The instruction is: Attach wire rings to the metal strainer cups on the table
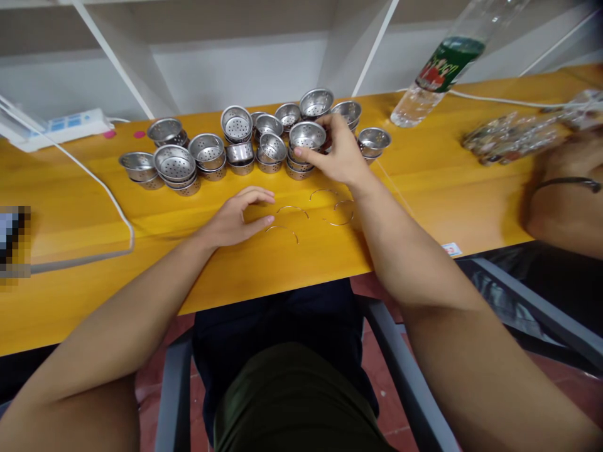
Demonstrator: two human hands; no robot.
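Observation:
My right hand (340, 154) grips a perforated metal cup (305, 134) by its sides, thumb at the front and fingers at the right rim. That cup sits at the top of a short stack. Over the table's middle is my left hand (238, 216), fingers curved and apart, with nothing in it. Several thin curved wire pieces (293, 208) lie between my hands on the yellow table (264, 270). More stacked perforated metal cups (175, 162) stand in a row behind them, some nested in others.
A plastic bottle (438, 75) with a green label stands at the back right. White power strip (66, 129) and cable lie at the left, near a blurred-out device (12, 232). Another person's arm (565, 194) rests at the right by clear plastic-wrapped items (511, 138).

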